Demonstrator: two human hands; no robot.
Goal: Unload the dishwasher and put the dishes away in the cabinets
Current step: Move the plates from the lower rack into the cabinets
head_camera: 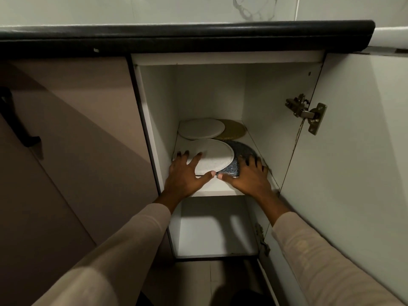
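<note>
A: Your left hand [184,173] is lying flat, fingers [196,159] spread, on the near white plate [215,154], thumb hooking its front edge. Are you gripping it?

B: You're pressing more than gripping. Your right hand [248,173] is doing the same, fingers [254,161] splayed over the dark speckled plate [244,151], thumb along its near rim.

A: How is that pair sitting?

B: The white one is overlapping the dark one, both lying flat at the front of the upper shelf [217,186].

A: And what is the cabinet [260,96] holding altogether?

B: You're looking at four plates: those two, plus a second white plate [201,128] and a gold plate [235,130] behind, the white partly covering the gold. The lower compartment [214,230] is showing only bare board.

A: Any writing to read?

B: Nothing legible is showing. The door [353,129] is hanging open on your right, two hinges [305,112] showing.
</note>
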